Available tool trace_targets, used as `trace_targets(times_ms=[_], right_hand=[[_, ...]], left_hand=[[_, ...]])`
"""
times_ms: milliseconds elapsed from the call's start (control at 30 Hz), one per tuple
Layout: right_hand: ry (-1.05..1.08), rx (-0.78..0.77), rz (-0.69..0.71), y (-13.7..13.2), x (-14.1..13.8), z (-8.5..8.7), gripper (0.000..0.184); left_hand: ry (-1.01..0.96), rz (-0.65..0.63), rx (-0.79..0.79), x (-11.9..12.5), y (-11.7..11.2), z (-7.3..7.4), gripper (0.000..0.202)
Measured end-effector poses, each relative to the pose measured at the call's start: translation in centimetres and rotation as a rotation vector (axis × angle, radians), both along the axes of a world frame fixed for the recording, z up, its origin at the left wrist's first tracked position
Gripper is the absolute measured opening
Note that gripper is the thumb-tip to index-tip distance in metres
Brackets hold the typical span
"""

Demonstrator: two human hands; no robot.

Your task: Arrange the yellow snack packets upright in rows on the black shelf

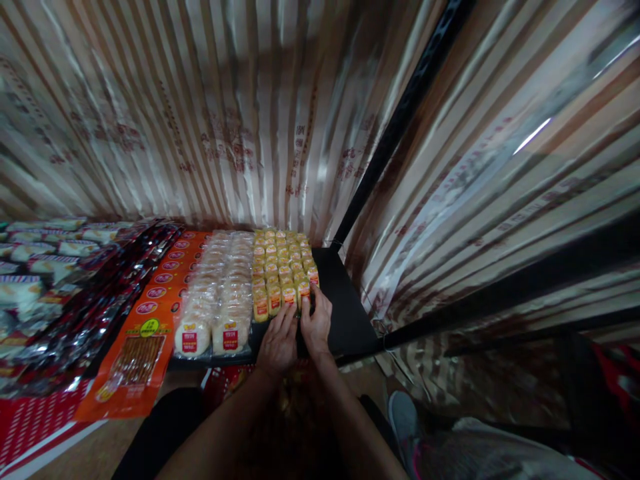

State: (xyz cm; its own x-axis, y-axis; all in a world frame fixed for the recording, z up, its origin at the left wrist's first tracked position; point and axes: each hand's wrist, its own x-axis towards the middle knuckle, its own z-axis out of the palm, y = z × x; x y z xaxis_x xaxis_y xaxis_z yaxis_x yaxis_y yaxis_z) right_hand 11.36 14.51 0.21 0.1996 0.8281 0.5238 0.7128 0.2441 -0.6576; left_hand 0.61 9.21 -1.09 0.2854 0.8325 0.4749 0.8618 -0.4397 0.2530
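Small yellow wrapped packs with red-and-white labels stand in tight rows on a black shelf. My left hand lies at the front of these rows, its fingers stretched out and touching the lower edge of the front packs. Beside it, my right hand reaches the front right corner. Its thumb and forefinger are apart and rest against the packs there; I see nothing lifted between them. The undersides of the fingers are hidden.
Left of the packs lie clear bags of round white pastries, orange snack packets, dark shiny packets and white-wrapped items. A black post rises at the corner before plastic-covered walls. A grey shoe shows below right.
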Motion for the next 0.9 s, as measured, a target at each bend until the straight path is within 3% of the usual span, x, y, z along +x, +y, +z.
trace_targets(times_ms=[367, 700, 800, 900], right_hand=[[-0.371, 0.032, 0.236, 3.0, -2.1, 5.4, 0.032], [-0.359, -0.005, 0.248, 4.1, -2.8, 5.2, 0.035], [-0.273, 0.062, 0.267, 3.1, -2.4, 5.8, 0.038], [-0.108, 0.117, 0.217, 0.3, -2.0, 6.0, 0.039]], left_hand=[[0.033, -0.023, -0.104, 0.1, 0.0, 1.0, 0.045], [0.03, -0.02, -0.088, 0.2, 0.0, 0.7, 0.046], [0.014, -0.035, -0.087, 0.1, 0.1, 0.6, 0.046], [-0.012, -0.069, -0.074, -0.1, 0.1, 0.6, 0.045]])
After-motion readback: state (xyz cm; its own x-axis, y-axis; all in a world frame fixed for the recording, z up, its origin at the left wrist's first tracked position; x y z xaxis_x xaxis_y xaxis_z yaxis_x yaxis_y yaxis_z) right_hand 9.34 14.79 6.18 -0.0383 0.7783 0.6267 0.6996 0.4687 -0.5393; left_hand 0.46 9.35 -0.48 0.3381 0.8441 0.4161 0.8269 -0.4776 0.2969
